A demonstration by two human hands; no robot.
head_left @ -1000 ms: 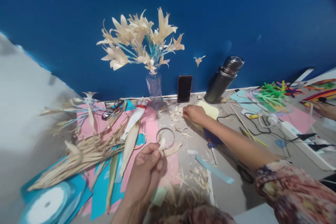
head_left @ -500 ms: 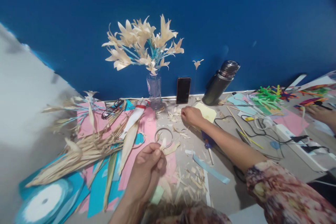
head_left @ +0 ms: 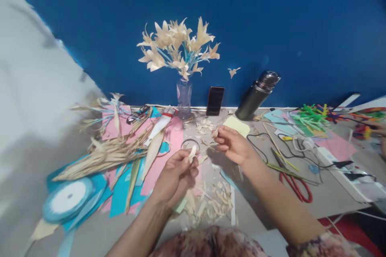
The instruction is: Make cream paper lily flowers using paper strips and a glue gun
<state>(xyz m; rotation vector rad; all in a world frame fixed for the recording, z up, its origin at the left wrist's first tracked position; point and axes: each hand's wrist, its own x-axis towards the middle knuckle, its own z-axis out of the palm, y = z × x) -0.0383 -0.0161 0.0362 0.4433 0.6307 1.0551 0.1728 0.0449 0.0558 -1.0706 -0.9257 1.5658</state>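
My left hand (head_left: 180, 170) is closed in a pinch on a small pale husk petal (head_left: 192, 153), which stands up from the fingertips. Just behind it a round ring (head_left: 190, 141) is partly visible. To the right, my right hand (head_left: 233, 144) hangs over the table, its thumb and fingers together on another small husk petal (head_left: 215, 133). The two hands are apart. Cut husk petals (head_left: 204, 125) lie beyond them, and a scatter of husk scraps (head_left: 215, 204) lies nearer to me.
A bottle of husk flowers (head_left: 183, 98), a phone (head_left: 215, 101) and a leaning flask (head_left: 256, 95) line the wall. Dried husks (head_left: 105, 160) and a ribbon spool (head_left: 69, 198) lie left. Red-handled scissors (head_left: 297, 186), cables and a power strip (head_left: 340, 172) are right.
My right hand has risen from the petals beside the yellow paper and turned, now with a small husk petal in its fingers. The view has shifted, bringing the red scissors handles into sight.
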